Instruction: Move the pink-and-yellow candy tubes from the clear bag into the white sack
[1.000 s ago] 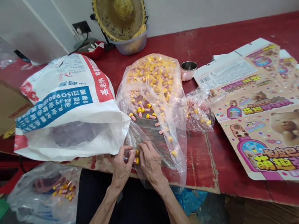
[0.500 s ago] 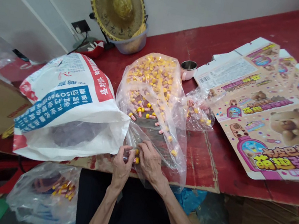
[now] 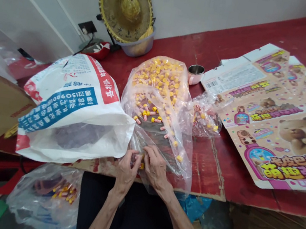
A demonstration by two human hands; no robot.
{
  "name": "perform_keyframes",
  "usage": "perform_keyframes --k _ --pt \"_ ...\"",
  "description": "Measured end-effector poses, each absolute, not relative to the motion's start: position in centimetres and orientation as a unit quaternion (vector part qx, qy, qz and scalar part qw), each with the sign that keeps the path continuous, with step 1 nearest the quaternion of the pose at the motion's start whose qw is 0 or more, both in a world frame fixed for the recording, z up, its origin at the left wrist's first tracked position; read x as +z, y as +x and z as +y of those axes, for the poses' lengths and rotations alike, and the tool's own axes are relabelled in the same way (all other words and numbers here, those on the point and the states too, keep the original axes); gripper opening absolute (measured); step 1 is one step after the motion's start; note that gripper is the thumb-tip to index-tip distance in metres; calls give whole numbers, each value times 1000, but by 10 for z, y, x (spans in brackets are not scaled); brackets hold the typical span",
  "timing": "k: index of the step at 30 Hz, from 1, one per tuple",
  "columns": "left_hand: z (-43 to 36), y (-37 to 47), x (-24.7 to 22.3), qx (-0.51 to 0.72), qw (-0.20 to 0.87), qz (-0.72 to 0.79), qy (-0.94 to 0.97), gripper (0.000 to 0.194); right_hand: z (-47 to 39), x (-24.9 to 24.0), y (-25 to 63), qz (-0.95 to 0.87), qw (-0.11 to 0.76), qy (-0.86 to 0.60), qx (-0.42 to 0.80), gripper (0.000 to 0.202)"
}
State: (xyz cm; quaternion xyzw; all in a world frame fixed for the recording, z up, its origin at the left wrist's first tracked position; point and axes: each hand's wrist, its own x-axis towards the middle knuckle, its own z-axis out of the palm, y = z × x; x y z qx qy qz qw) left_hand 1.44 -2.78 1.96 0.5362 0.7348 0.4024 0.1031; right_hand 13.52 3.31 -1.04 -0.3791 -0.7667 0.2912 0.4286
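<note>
Both hands meet at the table's front edge, over the open end of a clear plastic bag (image 3: 185, 175). My left hand (image 3: 125, 171) is closed, its thumb and fingers around a small pink tube with a yellow cap (image 3: 141, 166) that pokes out toward the right hand. Beside it, my right hand (image 3: 155, 170) has its fingers curled and pinched close to the left fingertips; what lies between them is too small to make out. Farther back, the bag holds a heap of yellow-capped pink tubes (image 3: 159, 76), with several loose ones nearer to me.
A white printed sack (image 3: 81, 117) lies open at left. Flat printed cartons (image 3: 300, 136) fan out at right. Behind are a metal cup (image 3: 195, 74), a small clear bag (image 3: 206, 116) and a straw hat (image 3: 127, 7). Another bag of tubes (image 3: 45, 198) sits below the table.
My fingers have drawn closer around the small tubes. Two yellow caps showed between the hands before; now one shows clearly. The view has shifted slightly.
</note>
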Motion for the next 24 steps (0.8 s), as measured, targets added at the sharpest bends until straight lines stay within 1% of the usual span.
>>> perform_keyframes --k 3,8,14,17,21,24 --pt "-29 16 23 380 74 711 587 32 33 -12 136 -759 441 -378 294 32" --pt "-30 18 25 353 20 696 625 28 35 -15 135 -780 402 -387 285 29" --pt "-29 16 33 338 58 705 621 30 35 -18 134 -779 402 -395 274 28" --pt "-30 18 36 350 52 708 611 28 35 -18 134 -779 405 -394 272 27" --pt "-29 21 32 321 38 718 617 30 36 -18 134 -780 404 -385 284 29" --pt "-26 20 31 314 60 720 616 29 36 -17 135 -780 409 -381 282 30"
